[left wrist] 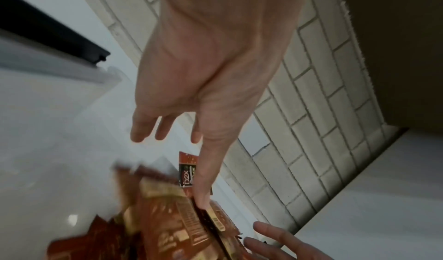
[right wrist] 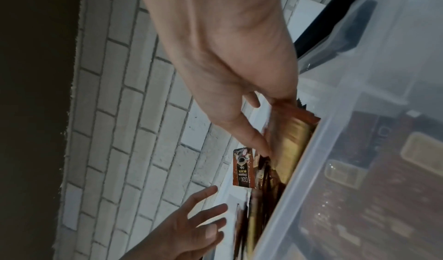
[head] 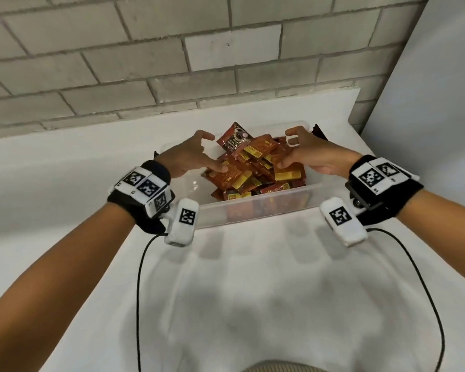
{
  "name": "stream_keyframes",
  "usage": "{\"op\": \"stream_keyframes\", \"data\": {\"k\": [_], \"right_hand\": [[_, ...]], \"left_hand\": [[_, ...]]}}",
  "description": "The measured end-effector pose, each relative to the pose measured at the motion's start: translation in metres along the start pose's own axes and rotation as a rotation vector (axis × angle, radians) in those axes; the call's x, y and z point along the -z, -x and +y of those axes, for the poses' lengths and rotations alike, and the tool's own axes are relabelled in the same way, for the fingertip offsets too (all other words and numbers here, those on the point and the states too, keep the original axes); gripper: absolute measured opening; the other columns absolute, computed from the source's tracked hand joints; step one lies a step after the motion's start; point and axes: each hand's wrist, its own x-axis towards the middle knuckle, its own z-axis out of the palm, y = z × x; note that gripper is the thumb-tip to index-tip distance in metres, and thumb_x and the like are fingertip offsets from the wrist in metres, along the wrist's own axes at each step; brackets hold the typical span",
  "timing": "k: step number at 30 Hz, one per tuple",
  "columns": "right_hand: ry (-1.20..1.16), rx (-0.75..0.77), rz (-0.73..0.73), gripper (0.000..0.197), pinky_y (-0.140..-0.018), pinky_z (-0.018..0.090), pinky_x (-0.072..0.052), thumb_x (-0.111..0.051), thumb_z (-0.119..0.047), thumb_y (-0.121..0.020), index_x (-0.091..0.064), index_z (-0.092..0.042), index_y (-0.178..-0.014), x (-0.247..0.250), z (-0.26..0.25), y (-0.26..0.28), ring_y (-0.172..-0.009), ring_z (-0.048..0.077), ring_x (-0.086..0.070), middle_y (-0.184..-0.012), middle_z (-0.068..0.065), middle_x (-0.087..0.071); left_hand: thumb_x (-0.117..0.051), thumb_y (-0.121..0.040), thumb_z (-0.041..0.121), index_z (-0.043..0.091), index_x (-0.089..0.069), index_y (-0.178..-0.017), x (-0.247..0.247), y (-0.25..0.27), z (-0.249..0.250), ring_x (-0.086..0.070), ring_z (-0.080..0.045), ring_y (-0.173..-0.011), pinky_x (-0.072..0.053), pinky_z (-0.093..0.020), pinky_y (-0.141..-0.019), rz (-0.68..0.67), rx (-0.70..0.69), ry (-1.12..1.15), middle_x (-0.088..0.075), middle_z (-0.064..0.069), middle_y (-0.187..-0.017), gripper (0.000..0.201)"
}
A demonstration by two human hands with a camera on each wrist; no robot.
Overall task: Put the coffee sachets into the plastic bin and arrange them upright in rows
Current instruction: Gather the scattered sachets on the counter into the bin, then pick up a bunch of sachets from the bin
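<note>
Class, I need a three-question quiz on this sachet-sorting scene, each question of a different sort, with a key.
1. True or false: the red and gold coffee sachets stand upright in neat rows in the clear plastic bin.
2. Multiple choice: the bin sits on a) a white surface b) a wooden floor c) a metal cart.
3. Fill in: the left hand and the right hand both reach over the ____ of sachets.

Key: 1 false, they lie in a loose heap, one sachet showing a coffee cup sticking up; 2 a; 3 pile.
</note>
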Motion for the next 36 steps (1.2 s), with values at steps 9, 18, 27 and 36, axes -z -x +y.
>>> {"op": "stream_keyframes", "data": {"k": [9,18,27,36], "right_hand": [[-0.044,-0.163,-0.01,0.079,-0.109,0.039,-0.031,-0.059,-0.048,-0.09,-0.02,-0.012,-0.149,0.008,-0.004,0.015,-0.141,0.026,-0.026,-0.155,0.005,-0.024],[-0.264,-0.331,-0.164,0.043,-0.086,0.041,-0.055,-0.046,-0.049,-0.096,-0.051,-0.017,-0.124,-0.014,-0.001,0.022,-0.105,0.022,-0.064,-0.118,0.008,-0.064],[-0.181,-0.337,-0.32,0.076,-0.105,0.071,-0.022,-0.049,-0.06,-0.081,-0.027,-0.03,-0.147,-0.001,0.023,0.089,-0.137,0.041,-0.031,-0.151,0.012,-0.031],[-0.291,-0.4,-0.011,0.066,-0.111,0.065,-0.009,-0.039,-0.055,-0.094,-0.021,-0.028,-0.15,0.011,0.06,0.11,-0.146,0.035,-0.002,-0.16,0.006,-0.008]], "left_hand": [[-0.062,-0.089,0.04,-0.001,-0.029,-0.14,0.035,0.018,-0.044,-0.035,-0.04,-0.129,-0.033,-0.045,-0.105,0.408,0.301,-0.511,-0.039,-0.025,-0.138,0.074],[-0.054,-0.094,0.008,0.009,-0.024,-0.12,0.007,0.039,-0.045,-0.065,-0.042,-0.079,-0.051,-0.035,-0.04,0.17,0.209,0.184,-0.057,-0.032,-0.109,0.04],[-0.055,-0.095,0.019,0.002,-0.029,-0.119,-0.047,0.065,-0.035,-0.048,-0.006,-0.072,-0.04,-0.015,-0.045,0.166,0.031,-0.128,-0.049,-0.005,-0.1,0.039],[-0.06,-0.093,0.019,0.007,-0.032,-0.113,-0.078,0.111,-0.039,-0.062,-0.022,-0.081,-0.05,-0.032,-0.062,0.107,0.015,-0.123,-0.059,-0.009,-0.095,0.036]]}}
